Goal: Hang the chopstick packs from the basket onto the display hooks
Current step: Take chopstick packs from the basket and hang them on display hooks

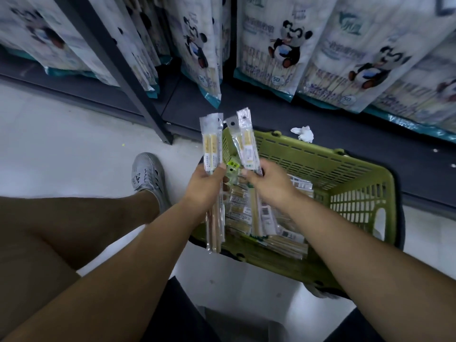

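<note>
Grey mesh shoe (pixel 148 177) on pale floor (pixel 61 144) at left, near dark metal shelf post (pixel 118 62). Left hand (pixel 204 188) grips slim, clear plastic chopstick packs (pixel 211 144), upright. Right hand (pixel 269 183) pinches further packs (pixel 246 144), tilted. Green slotted plastic basket (pixel 350 174) beneath both hands holds loose packs (pixel 286 233). Crumpled white paper (pixel 303 133) beyond; glossy panda bags (pixel 283 45) hang above.

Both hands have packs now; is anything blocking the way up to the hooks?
No hook shows. The left hand and right hand hold clear chopstick packs above the green plastic basket; large panda-printed bags crowd the dark rack ahead, so a free path cannot be confirmed.
</note>
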The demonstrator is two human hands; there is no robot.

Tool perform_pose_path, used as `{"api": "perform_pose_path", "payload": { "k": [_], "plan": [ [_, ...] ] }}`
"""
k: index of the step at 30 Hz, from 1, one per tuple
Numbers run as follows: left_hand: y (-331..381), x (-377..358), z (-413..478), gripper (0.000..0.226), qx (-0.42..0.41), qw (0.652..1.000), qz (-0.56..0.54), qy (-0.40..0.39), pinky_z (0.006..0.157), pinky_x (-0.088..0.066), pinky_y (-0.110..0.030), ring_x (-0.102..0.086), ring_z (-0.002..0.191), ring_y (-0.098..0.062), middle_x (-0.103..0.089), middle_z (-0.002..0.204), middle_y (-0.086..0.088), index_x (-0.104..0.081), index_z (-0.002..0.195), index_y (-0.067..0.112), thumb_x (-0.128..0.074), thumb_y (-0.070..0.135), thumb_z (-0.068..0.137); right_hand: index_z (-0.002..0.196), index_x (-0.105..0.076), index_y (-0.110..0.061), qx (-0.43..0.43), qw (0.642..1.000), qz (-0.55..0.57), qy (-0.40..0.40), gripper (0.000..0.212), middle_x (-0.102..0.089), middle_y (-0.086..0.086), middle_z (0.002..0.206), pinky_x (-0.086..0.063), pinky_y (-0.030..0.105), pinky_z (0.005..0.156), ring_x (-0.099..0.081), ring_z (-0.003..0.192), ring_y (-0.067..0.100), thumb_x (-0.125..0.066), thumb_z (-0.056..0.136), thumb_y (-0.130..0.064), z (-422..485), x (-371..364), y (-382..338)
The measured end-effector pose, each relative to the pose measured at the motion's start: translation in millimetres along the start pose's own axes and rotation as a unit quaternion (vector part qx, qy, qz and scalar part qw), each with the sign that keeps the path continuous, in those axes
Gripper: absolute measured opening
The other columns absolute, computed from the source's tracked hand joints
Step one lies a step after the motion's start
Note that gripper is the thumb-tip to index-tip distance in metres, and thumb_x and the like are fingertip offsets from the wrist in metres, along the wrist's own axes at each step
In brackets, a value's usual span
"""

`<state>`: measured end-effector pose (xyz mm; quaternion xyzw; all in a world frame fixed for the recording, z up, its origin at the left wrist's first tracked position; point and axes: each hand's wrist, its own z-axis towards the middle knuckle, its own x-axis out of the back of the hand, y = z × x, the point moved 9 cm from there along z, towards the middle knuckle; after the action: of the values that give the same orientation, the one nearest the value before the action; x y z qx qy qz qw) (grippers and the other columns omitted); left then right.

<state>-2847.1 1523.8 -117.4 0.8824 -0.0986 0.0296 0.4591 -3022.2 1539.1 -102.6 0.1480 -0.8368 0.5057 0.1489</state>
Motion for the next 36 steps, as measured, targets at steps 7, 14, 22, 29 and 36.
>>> {"api": "perform_pose_path", "payload": {
  "k": [7,14,22,29,36],
  "plan": [
    [4,-25,-12,0.044,0.032,0.988,-0.115,-0.101,0.112,-0.048,-0.049,-0.067,0.122,-0.028,-0.070,0.130,-0.010,-0.054,0.146,0.012,-0.050,0.034,0.109,0.134,-0.060,-0.018,-0.038,0.999,-0.026,-0.001,0.048,-0.056,0.007,0.140,-0.040,0.031,0.103,-0.051,0.124,0.018,-0.032,0.108,-0.049,-19,-29,-31],
    [9,-22,-17,0.033,0.008,0.984,-0.091,-0.155,0.091,-0.060,-0.038,-0.074,0.106,-0.022,-0.075,0.120,-0.011,-0.061,0.135,0.012,-0.056,0.028,0.105,0.153,-0.042,-0.029,-0.033,0.994,-0.044,-0.097,0.050,-0.035,-0.003,0.160,-0.022,0.041,0.121,-0.025,0.149,0.017,-0.023,0.110,-0.046,-17,-32,-20],
    [24,23,0,0.037,-0.006,0.997,-0.071,-0.038,0.065,-0.062,-0.039,-0.073,0.068,-0.022,-0.072,0.094,-0.011,-0.060,0.123,0.017,-0.072,0.039,0.096,0.132,-0.063,-0.014,-0.091,0.992,-0.086,-0.035,0.036,-0.067,0.003,0.124,-0.051,0.031,0.088,-0.064,0.102,0.022,-0.064,0.100,-0.031,12,-2,71],
    [10,23,9,0.045,-0.027,0.999,-0.004,-0.042,0.069,-0.061,-0.036,-0.072,0.089,-0.024,-0.073,0.095,-0.003,-0.065,0.118,0.009,-0.084,0.033,0.085,0.157,-0.034,-0.017,-0.076,0.940,-0.326,-0.069,0.068,-0.026,0.010,0.164,-0.024,0.039,0.120,-0.016,0.151,0.031,-0.062,0.099,-0.037,46,7,129],
    [11,22,15,0.052,-0.017,0.995,-0.073,-0.062,0.061,-0.061,-0.039,-0.064,0.075,-0.034,-0.065,0.100,-0.034,-0.061,0.120,0.000,-0.083,0.031,0.085,0.148,-0.044,-0.017,-0.064,0.909,-0.406,-0.066,0.069,-0.047,0.013,0.144,-0.043,0.040,0.105,-0.042,0.133,0.035,-0.074,0.090,-0.040,72,18,126]
  ]
}}
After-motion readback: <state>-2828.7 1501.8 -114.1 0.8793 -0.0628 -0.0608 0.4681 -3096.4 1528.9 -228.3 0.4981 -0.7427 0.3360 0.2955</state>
